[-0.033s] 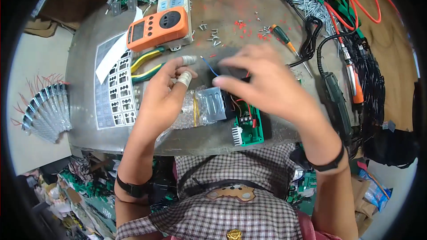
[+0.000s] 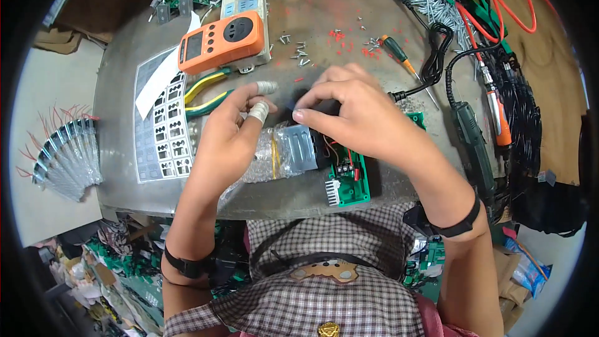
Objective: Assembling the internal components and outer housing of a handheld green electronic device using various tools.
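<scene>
My left hand (image 2: pixel 228 137) lies over the left part of a bubble-wrapped metal-cased pack (image 2: pixel 274 153) bound with a yellow band. Its thumb and forefinger, both wrapped in pale tape, stand apart with nothing visible between them. My right hand (image 2: pixel 359 106) is closed, thumb and forefinger pinched at a faint, blurred bit of blue wire (image 2: pixel 291 105). Just beneath its palm is a green plastic housing (image 2: pixel 359 195), open, with red wires, a black terminal block and a white finned piece (image 2: pixel 332 192). My right hand hides part of the housing and the wire's other end.
An orange socket meter (image 2: pixel 221 40) rests on a power strip, with green-and-yellow pliers (image 2: pixel 203 97) beside it. Screws and red bits lie beyond my hands. To the right are a screwdriver (image 2: pixel 402 56), a black cord (image 2: pixel 437 56) and an orange-handled soldering iron (image 2: pixel 498 115).
My right hand has moved slightly left and its fingers have closed at the blue wire, which stood exposed before. The left hand has hardly moved.
</scene>
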`<state>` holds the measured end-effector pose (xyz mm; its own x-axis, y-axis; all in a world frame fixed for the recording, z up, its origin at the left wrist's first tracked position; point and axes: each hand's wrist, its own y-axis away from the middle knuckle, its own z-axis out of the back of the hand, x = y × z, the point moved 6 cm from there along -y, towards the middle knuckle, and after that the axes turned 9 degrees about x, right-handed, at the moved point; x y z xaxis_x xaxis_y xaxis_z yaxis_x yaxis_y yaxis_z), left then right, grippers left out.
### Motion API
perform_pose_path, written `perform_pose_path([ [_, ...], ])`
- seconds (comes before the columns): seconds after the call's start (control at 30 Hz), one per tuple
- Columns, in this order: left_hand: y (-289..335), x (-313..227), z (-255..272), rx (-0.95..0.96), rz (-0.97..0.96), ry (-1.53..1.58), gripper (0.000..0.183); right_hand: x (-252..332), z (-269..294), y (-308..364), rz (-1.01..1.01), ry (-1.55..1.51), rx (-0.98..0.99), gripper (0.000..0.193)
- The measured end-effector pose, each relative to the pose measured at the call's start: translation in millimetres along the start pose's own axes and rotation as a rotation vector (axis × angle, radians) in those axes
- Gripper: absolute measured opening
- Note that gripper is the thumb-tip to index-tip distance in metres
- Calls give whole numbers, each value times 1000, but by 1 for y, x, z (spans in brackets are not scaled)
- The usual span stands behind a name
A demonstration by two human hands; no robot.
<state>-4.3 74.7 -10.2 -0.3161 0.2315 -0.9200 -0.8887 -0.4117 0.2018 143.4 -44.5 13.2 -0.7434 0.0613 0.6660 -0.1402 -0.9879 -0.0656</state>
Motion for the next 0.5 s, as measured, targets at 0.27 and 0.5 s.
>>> perform_pose_path([
  [0.27, -30, -46, -51, 187, -210, -390, 31, 11, 45, 68, 172, -234, -149, 9],
  [0.5, -48, -22, -70, 305, 35, 433, 19, -22, 20, 70, -49, -720, -243, 9],
])
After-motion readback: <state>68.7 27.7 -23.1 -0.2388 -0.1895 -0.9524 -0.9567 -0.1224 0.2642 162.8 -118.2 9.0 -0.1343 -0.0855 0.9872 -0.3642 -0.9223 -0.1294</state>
